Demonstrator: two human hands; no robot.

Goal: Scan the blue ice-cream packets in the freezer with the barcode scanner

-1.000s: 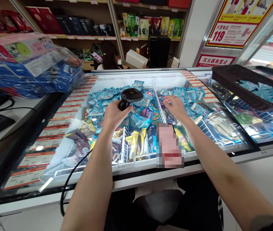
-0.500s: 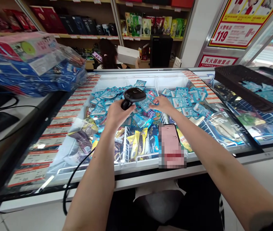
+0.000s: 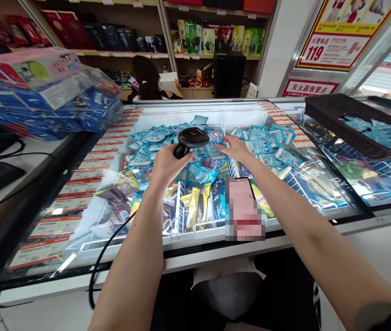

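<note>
A black barcode scanner [image 3: 193,136] is in the grip of my left hand [image 3: 169,162], its head over many blue packets [image 3: 156,134] spread on the freezer's glass top. Its black cable [image 3: 104,253] hangs down beside my left forearm. To the right of the scanner, my right hand [image 3: 236,149] is low over the packets, thumb and fingers apart. A blue packet [image 3: 215,151] lies just left of its thumb; whether they touch I cannot tell. A phone [image 3: 245,202] with a pink, partly blurred screen rests on the glass near the front edge.
A plastic-wrapped stack of boxes [image 3: 48,94] stands at the left. A dark basket [image 3: 354,138] with more blue packets is at the right. Wrapped ice creams [image 3: 197,207] show under the glass. Behind the freezer a person [image 3: 146,78] is near the shelves [image 3: 112,53].
My right hand has moved slightly, its thumb and fingers still apart. The scanner stays almost in place. The person behind has lowered a white box, and the camera view has shifted a little.
</note>
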